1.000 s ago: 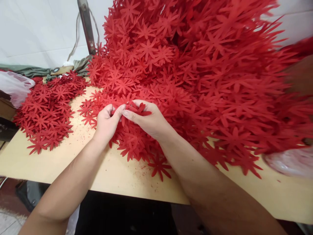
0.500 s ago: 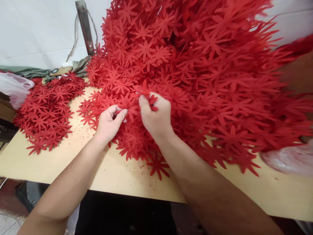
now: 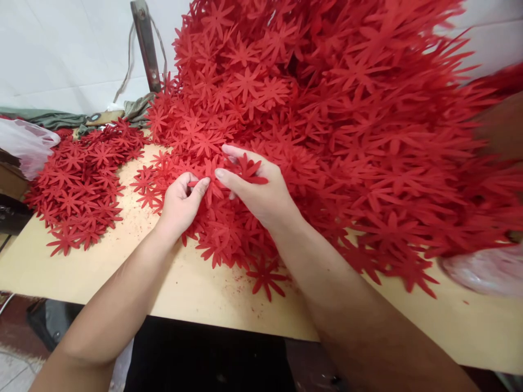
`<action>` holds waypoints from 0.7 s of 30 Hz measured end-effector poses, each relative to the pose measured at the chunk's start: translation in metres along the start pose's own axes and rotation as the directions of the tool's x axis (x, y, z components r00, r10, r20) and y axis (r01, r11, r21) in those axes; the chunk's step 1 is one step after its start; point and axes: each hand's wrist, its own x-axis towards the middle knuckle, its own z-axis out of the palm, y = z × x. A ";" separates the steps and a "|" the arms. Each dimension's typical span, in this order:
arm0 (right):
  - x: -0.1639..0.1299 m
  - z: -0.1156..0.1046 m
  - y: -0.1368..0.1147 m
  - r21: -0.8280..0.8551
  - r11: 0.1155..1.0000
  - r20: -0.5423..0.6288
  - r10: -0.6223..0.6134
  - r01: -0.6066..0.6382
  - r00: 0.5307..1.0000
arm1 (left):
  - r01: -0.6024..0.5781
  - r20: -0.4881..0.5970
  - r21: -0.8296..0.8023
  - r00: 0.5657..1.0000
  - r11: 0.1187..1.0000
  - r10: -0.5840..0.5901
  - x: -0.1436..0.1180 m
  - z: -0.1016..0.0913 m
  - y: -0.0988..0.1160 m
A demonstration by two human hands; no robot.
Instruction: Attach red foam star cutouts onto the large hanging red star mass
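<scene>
My left hand point(image 3: 183, 200) pinches a red flower-shaped cutout point(image 3: 212, 182) between thumb and fingers, in front of the big pile. Close by on the right, my right hand point(image 3: 261, 188) has its thumb and forefinger spread, the thumb tip near that cutout. A second red flower cutout point(image 3: 250, 167) sits within my right hand, apparently held by the lower fingers, which are mostly hidden. Behind and around both hands rises a large heap of red flower cutouts point(image 3: 347, 125) with narrow petals.
A smaller pile of the cutouts point(image 3: 81, 185) lies at left on the pale tabletop point(image 3: 196, 294). Beside it is a white plastic bag point(image 3: 28, 144). A metal bar point(image 3: 146, 46) stands against the tiled wall, near green cloth point(image 3: 44, 117). Clear plastic point(image 3: 486, 269) lies at right.
My right thumb and forefinger have spread apart from their closed grip, and the thumb has moved left toward the left hand's cutout. My left hand keeps its pinch.
</scene>
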 end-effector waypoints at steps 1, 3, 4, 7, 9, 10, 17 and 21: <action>0.001 -0.001 -0.001 0.016 1.000 -0.027 0.011 -0.010 1.000 | -0.005 -0.003 0.012 1.000 1.000 0.005 0.000 0.000 -0.001; 0.003 -0.002 -0.001 0.028 1.000 -0.075 0.012 -0.010 0.997 | -0.019 -0.009 0.036 1.000 0.999 0.019 0.001 -0.001 -0.002; 0.005 -0.003 -0.001 0.028 1.000 -0.099 0.000 0.003 0.995 | -0.023 -0.012 0.048 1.000 0.999 0.024 0.002 -0.002 -0.003; 0.006 -0.004 -0.002 0.016 1.000 -0.122 0.005 -0.003 0.993 | -0.022 -0.026 0.071 0.999 0.997 0.024 0.003 -0.003 -0.004; 0.004 -0.002 -0.006 0.031 0.996 -0.050 0.085 -0.084 0.995 | -0.014 -0.037 0.067 0.999 0.998 0.017 0.003 -0.003 -0.004; 0.002 -0.001 -0.008 0.047 0.990 0.006 0.135 -0.135 0.991 | -0.010 -0.041 0.056 0.999 0.998 0.012 0.003 -0.003 -0.005; -0.002 0.007 -0.010 0.104 0.948 0.202 0.275 -0.300 0.940 | -0.013 -0.016 -0.027 1.000 1.000 0.012 0.002 -0.002 -0.005; 0.000 0.005 -0.005 0.101 0.968 0.162 0.210 -0.228 0.964 | -0.007 0.053 -0.062 0.999 0.998 0.010 -0.001 0.000 -0.003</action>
